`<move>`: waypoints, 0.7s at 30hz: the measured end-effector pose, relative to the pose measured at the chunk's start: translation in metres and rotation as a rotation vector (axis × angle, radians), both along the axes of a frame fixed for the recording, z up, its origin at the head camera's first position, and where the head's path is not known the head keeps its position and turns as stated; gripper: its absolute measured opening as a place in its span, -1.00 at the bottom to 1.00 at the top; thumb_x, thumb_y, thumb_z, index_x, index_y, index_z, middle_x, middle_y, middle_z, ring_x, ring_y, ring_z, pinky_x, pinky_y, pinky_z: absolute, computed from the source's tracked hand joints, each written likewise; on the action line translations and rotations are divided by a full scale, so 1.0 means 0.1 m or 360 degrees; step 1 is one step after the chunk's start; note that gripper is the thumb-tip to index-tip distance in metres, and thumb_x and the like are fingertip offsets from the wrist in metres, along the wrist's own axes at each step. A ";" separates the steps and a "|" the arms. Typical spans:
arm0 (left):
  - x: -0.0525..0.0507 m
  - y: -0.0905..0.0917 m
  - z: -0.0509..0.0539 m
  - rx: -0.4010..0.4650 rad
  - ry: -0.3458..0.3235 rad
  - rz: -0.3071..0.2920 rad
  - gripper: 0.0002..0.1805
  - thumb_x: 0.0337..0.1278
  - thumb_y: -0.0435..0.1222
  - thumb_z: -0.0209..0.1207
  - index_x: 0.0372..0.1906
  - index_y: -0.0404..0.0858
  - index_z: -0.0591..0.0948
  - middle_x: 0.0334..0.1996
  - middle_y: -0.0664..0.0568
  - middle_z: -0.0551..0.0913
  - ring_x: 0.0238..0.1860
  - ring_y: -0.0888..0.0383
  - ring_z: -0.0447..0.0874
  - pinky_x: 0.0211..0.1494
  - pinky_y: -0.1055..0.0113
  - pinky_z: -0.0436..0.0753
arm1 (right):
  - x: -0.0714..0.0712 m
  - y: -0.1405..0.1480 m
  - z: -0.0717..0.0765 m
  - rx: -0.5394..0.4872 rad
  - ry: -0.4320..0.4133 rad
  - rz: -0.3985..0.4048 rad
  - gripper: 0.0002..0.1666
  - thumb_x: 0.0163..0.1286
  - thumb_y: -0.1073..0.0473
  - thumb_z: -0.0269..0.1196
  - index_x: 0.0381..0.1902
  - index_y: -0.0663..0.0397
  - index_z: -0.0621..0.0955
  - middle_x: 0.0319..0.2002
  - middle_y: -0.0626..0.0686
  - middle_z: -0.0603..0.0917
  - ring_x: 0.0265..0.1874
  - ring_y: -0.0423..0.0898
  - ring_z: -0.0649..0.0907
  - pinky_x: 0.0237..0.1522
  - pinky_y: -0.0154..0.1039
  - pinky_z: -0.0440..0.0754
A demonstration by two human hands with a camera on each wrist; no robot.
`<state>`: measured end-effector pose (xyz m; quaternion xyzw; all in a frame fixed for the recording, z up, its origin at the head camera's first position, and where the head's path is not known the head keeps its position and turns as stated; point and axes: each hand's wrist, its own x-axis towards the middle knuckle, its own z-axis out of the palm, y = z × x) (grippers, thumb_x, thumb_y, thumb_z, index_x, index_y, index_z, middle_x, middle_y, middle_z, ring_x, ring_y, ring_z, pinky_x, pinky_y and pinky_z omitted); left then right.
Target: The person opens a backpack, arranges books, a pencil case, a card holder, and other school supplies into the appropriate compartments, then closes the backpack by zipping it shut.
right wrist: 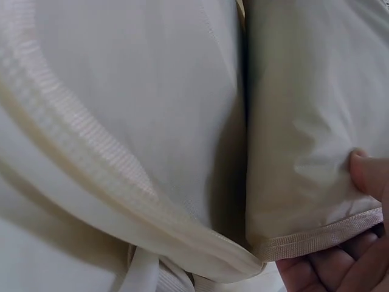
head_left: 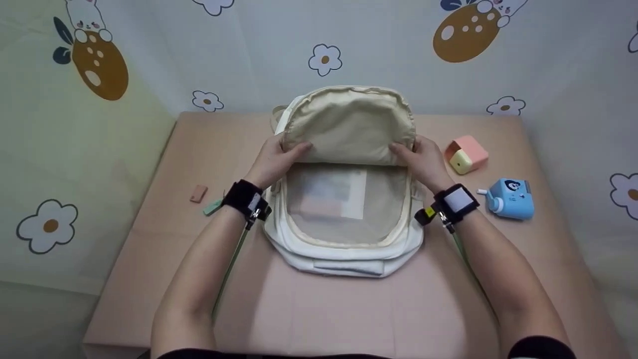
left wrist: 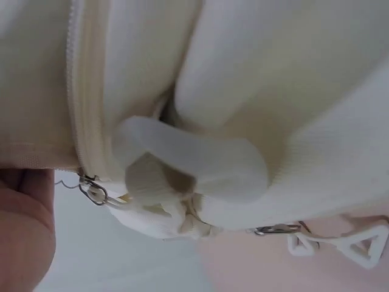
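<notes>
A white backpack (head_left: 344, 253) lies on the table with its front panel unzipped and folded up. My left hand (head_left: 276, 158) holds the left edge of the beige-lined flap (head_left: 349, 124), thumb on the lining. On the opposite edge, my right hand (head_left: 422, 158) grips the flap the same way; the right wrist view shows its thumb on the lining and fingers beneath the binding. Below the flap is a translucent panel (head_left: 381, 219), with a pale rectangular item (head_left: 356, 194) showing behind it. A metal zipper pull (left wrist: 93, 190) hangs near the left hand.
On the right stand a pink and yellow box-like object (head_left: 468, 153) and a blue sharpener-like device with a crank (head_left: 513, 199). To the left lie a small brownish-pink block (head_left: 198, 193) and a green item (head_left: 213, 207), partly behind the left wrist. Patterned cloth surrounds the table (head_left: 339, 314).
</notes>
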<state>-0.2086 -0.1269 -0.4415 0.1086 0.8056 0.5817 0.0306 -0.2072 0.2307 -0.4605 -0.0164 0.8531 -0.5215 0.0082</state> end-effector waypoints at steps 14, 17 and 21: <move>0.00 0.11 0.02 0.0028 -0.0012 0.0212 -0.64 0.35 0.04 0.27 -0.20 -0.19 0.66 -0.65 0.17 0.33 -0.65 0.25 0.21 -0.60 0.38 0.26 | 0.05 0.50 0.15 0.0172 0.0055 -0.0001 -0.22 0.42 -0.40 0.19 0.29 0.07 0.55 0.21 0.11 0.60 0.21 0.04 0.55 0.26 0.05 0.47; -0.01 0.12 0.03 0.0038 -0.0023 0.0222 -0.63 0.34 0.05 0.28 -0.13 -0.18 0.68 -0.65 0.17 0.33 -0.66 0.25 0.22 -0.60 0.38 0.26 | -0.02 0.75 0.22 0.0448 -0.0010 -0.0142 -0.19 0.46 -0.35 0.17 0.40 0.09 0.46 0.36 0.21 0.48 0.33 0.19 0.45 0.31 0.22 0.39; -0.01 0.13 0.03 0.0042 -0.0038 0.0214 -0.61 0.35 0.07 0.26 -0.06 -0.17 0.69 -0.68 0.18 0.33 -0.69 0.26 0.21 -0.64 0.39 0.23 | -0.16 1.05 0.19 0.0893 -0.0176 -0.0073 0.00 0.42 -0.15 0.27 0.56 0.30 0.17 0.45 0.49 0.24 0.38 0.48 0.28 0.32 0.41 0.26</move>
